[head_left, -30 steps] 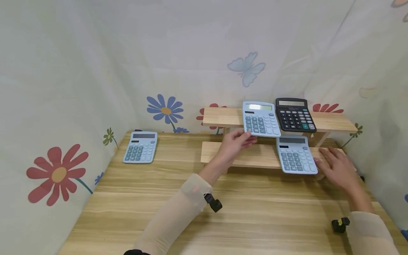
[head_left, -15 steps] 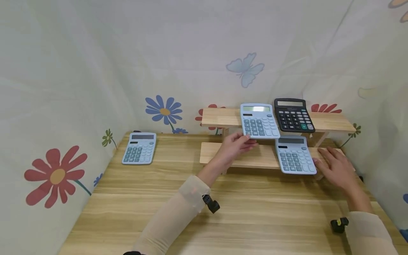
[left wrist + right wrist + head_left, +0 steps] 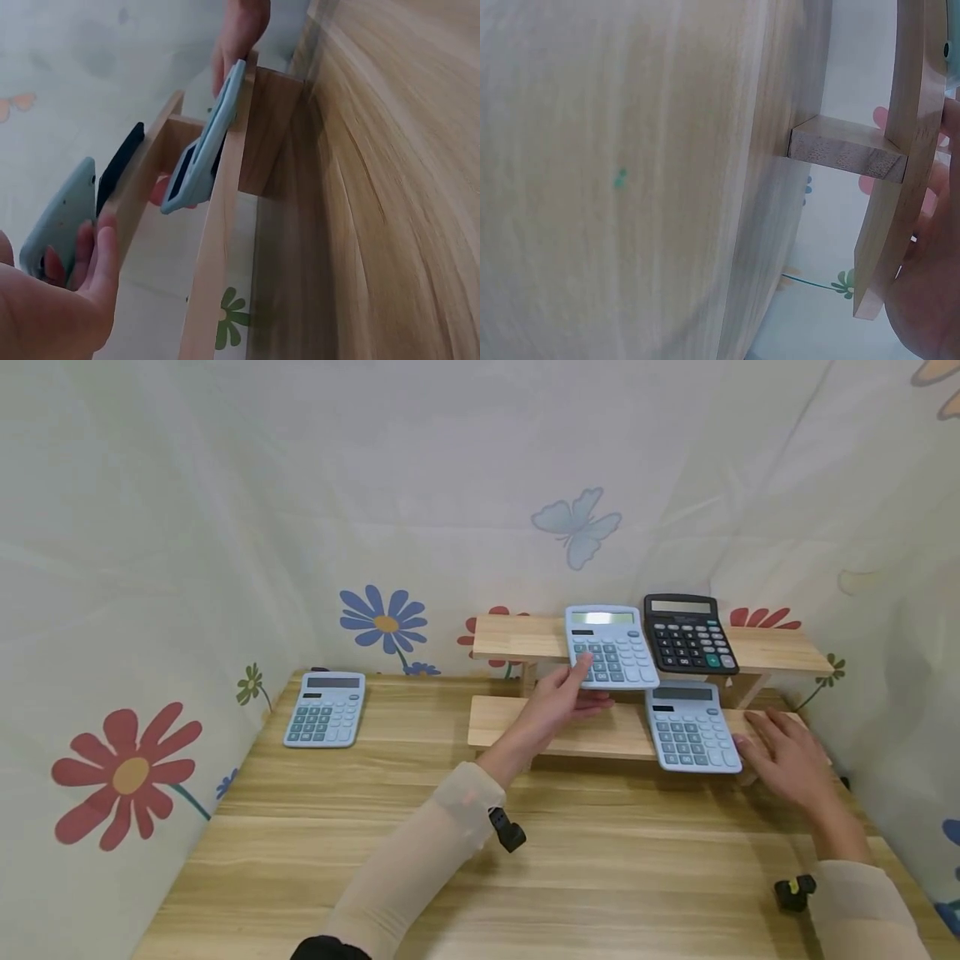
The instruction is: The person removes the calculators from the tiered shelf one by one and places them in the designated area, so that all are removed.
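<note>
My left hand (image 3: 551, 702) pinches a light-blue calculator (image 3: 611, 647) by its lower left corner, thumb on the keys and fingers underneath. This calculator leans at the front of the upper shelf, left of a black calculator (image 3: 690, 635). Another light-blue calculator (image 3: 692, 731) lies tilted on the lower shelf (image 3: 495, 720). Beside its right edge, my right hand (image 3: 791, 760) rests on the shelf's right end with fingers loosely spread. In the left wrist view, the left fingers reach behind the held calculator (image 3: 64, 214). The right wrist view catches the right hand (image 3: 934, 262) at the shelf's edge.
One more light-blue calculator (image 3: 325, 710) lies at the table's far left corner. The two-tier wooden stand has an upper shelf (image 3: 780, 650) near the flowered cloth backdrop (image 3: 450, 460). Wood-grain tabletop (image 3: 600, 860) stretches in front of the stand.
My left thumb has shifted from the calculator's bottom edge up onto its keys. The held calculator has moved slightly left and down. My right hand stays on the lower shelf.
</note>
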`<action>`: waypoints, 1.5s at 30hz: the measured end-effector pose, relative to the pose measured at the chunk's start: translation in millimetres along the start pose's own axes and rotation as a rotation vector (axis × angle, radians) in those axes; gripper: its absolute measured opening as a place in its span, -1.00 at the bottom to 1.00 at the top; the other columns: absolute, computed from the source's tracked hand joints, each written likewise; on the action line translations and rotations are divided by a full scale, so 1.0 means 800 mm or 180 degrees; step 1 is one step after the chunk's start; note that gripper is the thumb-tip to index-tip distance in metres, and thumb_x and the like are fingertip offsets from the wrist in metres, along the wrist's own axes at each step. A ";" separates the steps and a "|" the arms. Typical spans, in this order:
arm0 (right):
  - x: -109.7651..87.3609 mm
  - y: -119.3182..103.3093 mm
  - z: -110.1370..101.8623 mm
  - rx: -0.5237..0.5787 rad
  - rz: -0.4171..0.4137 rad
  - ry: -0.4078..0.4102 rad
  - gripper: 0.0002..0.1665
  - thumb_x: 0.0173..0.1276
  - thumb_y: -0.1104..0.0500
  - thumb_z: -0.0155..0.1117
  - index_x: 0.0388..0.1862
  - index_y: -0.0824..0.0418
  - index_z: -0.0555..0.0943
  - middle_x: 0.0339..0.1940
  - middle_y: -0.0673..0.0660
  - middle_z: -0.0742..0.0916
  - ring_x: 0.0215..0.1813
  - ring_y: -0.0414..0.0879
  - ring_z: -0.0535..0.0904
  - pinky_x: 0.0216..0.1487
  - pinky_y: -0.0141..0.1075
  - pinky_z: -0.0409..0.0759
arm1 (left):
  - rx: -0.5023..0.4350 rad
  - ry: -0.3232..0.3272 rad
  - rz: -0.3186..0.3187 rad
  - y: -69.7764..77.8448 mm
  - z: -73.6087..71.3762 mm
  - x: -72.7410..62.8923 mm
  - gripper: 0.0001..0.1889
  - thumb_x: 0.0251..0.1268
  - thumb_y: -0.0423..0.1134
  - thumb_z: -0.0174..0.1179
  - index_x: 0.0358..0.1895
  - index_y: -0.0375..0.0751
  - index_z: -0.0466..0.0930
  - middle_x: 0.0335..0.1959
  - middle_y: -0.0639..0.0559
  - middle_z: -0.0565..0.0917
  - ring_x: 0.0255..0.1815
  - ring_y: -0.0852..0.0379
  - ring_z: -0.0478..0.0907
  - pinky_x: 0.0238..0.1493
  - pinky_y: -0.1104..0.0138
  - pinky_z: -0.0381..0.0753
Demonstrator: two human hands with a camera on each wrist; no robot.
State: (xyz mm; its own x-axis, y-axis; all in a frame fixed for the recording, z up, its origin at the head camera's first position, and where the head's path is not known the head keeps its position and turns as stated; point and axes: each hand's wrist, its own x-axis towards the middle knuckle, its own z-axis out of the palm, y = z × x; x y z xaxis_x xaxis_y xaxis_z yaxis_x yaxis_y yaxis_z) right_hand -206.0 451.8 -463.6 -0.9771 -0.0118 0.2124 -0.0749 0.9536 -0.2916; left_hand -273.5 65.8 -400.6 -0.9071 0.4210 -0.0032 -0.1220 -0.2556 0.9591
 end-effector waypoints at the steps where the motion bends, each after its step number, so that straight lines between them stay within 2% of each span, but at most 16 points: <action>1: 0.000 0.000 0.001 0.0007 0.0001 0.0003 -0.09 0.67 -0.31 -0.06 0.61 0.39 0.26 0.57 0.63 0.22 0.53 0.64 0.07 0.49 0.58 -0.03 | 0.0032 0.0018 -0.0006 0.000 0.001 0.001 -0.38 0.55 0.34 0.07 0.26 -0.11 0.65 -0.02 -0.22 0.80 0.11 -0.16 0.77 0.29 0.00 0.68; 6: -0.001 0.001 0.003 0.0002 0.0002 0.0031 -0.09 0.67 -0.31 -0.06 0.61 0.37 0.27 0.58 0.62 0.22 0.54 0.63 0.07 0.49 0.58 -0.05 | 0.0047 0.0086 0.0019 -0.001 0.005 0.001 -0.49 0.60 0.20 0.16 0.20 -0.17 0.70 -0.06 -0.10 0.84 0.09 -0.07 0.78 0.30 0.02 0.67; 10: -0.001 0.000 0.003 0.0017 0.0000 0.0025 -0.10 0.67 -0.30 -0.06 0.62 0.36 0.26 0.59 0.61 0.22 0.55 0.62 0.06 0.50 0.58 -0.08 | -0.0137 0.0184 0.0091 -0.001 0.010 -0.001 -0.56 0.60 0.08 0.22 0.23 -0.19 0.70 0.00 -0.04 0.83 0.07 0.02 0.79 0.22 0.14 0.72; 13: 0.000 -0.001 0.003 0.0030 -0.0011 0.0015 -0.10 0.67 -0.29 -0.05 0.62 0.37 0.25 0.59 0.61 0.22 0.55 0.62 0.06 0.50 0.58 -0.08 | -0.0349 0.0239 0.0161 0.000 0.013 -0.002 -0.59 0.59 0.00 0.27 0.23 -0.22 0.71 0.04 -0.05 0.82 0.08 0.04 0.78 0.16 0.23 0.75; 19: 0.000 -0.005 0.001 0.0010 -0.0003 0.0037 -0.11 0.67 -0.28 -0.06 0.61 0.39 0.27 0.58 0.62 0.23 0.54 0.63 0.07 0.49 0.58 -0.06 | -0.0632 0.0217 0.0343 -0.002 0.012 -0.001 -0.67 0.57 -0.17 0.30 0.22 -0.28 0.70 0.09 -0.14 0.80 0.11 -0.01 0.77 0.12 0.24 0.76; 22: 0.000 -0.004 0.001 -0.0008 0.0005 0.0037 -0.11 0.67 -0.29 -0.07 0.61 0.39 0.27 0.57 0.62 0.24 0.54 0.63 0.07 0.49 0.58 -0.05 | -0.0699 0.0183 0.0392 -0.004 0.008 -0.002 -0.66 0.55 -0.25 0.31 0.25 -0.30 0.59 0.12 -0.18 0.78 0.14 -0.05 0.76 0.13 0.22 0.76; 26: -0.001 -0.003 0.000 -0.0020 0.0019 0.0031 -0.10 0.67 -0.29 -0.07 0.61 0.38 0.27 0.57 0.62 0.24 0.54 0.63 0.07 0.49 0.58 -0.05 | -0.0759 0.0194 0.0317 -0.002 0.004 -0.006 -0.56 0.48 -0.31 0.37 0.27 -0.20 0.38 0.12 -0.18 0.76 0.14 -0.10 0.75 0.15 0.19 0.76; 30: -0.002 -0.003 -0.001 -0.0017 0.0044 0.0020 -0.09 0.67 -0.31 -0.08 0.61 0.38 0.26 0.58 0.62 0.23 0.54 0.63 0.06 0.50 0.58 -0.06 | -0.0753 0.0136 0.0252 0.005 0.001 -0.011 -0.47 0.47 -0.35 0.37 0.39 -0.13 0.36 0.15 -0.16 0.74 0.15 -0.11 0.74 0.15 0.18 0.76; 34: -0.002 -0.003 0.000 -0.0006 0.0043 0.0026 -0.09 0.67 -0.31 -0.07 0.62 0.37 0.26 0.58 0.61 0.23 0.54 0.63 0.06 0.50 0.58 -0.08 | -0.0758 0.0009 0.0303 0.014 -0.005 -0.020 -0.45 0.50 -0.40 0.31 0.46 -0.16 0.38 0.20 -0.18 0.72 0.20 -0.13 0.71 0.18 0.17 0.74; 38: -0.001 -0.002 0.000 -0.0003 0.0014 0.0038 -0.10 0.67 -0.30 -0.07 0.61 0.38 0.27 0.58 0.61 0.24 0.54 0.63 0.07 0.50 0.58 -0.06 | -0.0717 -0.0044 0.0365 0.025 -0.014 -0.029 -0.43 0.52 -0.45 0.27 0.48 -0.16 0.32 0.25 -0.20 0.69 0.23 -0.13 0.70 0.21 0.17 0.73; 45: -0.002 -0.004 0.001 -0.0004 0.0019 0.0050 -0.10 0.67 -0.30 -0.08 0.61 0.37 0.27 0.59 0.60 0.22 0.55 0.62 0.06 0.49 0.59 -0.06 | -0.0511 -0.0108 0.0481 0.045 -0.045 -0.043 -0.42 0.54 -0.45 0.24 0.48 -0.12 0.23 0.34 -0.18 0.62 0.26 -0.08 0.68 0.26 0.15 0.70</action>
State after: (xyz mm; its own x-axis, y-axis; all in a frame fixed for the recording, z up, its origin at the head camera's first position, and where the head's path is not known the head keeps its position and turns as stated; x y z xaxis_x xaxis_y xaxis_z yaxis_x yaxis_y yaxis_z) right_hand -204.7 448.7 -464.1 -0.9743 -0.0013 0.2252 -0.0687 0.9540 -0.2918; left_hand -261.1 11.1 -376.3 -0.9061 0.3959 0.1493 -0.0508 -0.4521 0.8905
